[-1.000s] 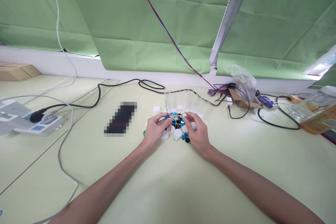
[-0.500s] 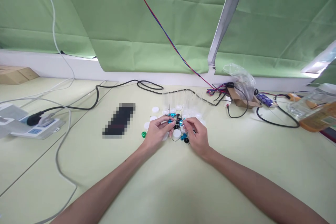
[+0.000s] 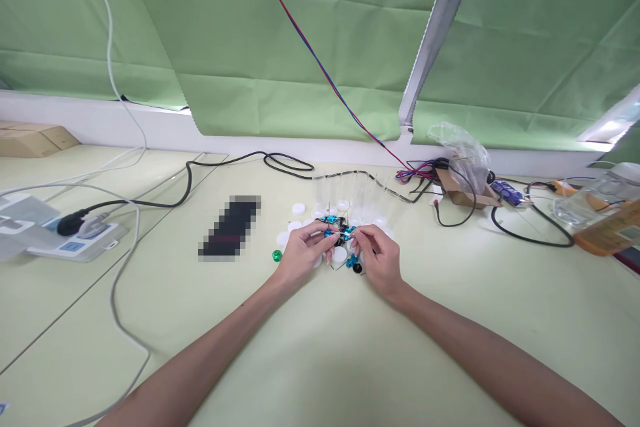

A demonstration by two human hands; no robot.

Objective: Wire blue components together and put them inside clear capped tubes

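My left hand (image 3: 303,252) is closed in a pinch on a thin metal rod (image 3: 342,233) that points toward the right hand. Opposite it, my right hand (image 3: 383,260) pinches a small blue metallic part (image 3: 349,233) at the rod's other end; the fingers partly hide it. Below and around the fingertips lie white round caps (image 3: 339,255), more small blue parts (image 3: 351,261) and a black round piece (image 3: 357,268). A green metallic piece (image 3: 277,255) rests left of my left hand. Clear plastic containers (image 3: 367,197) stand just behind the hands.
A dark pixelated rectangle (image 3: 230,228) lies to the left. Farther left is a white power strip (image 3: 95,240) with plugs and cables. A small cardboard box (image 3: 467,197) with a plastic bag, a blue circuit board (image 3: 508,192) and an orange-labelled bottle (image 3: 607,223) are at right.
The whole view has shifted slightly, so things appear a little farther right. Both hands stay pinched together over the same spot, with little visible movement.
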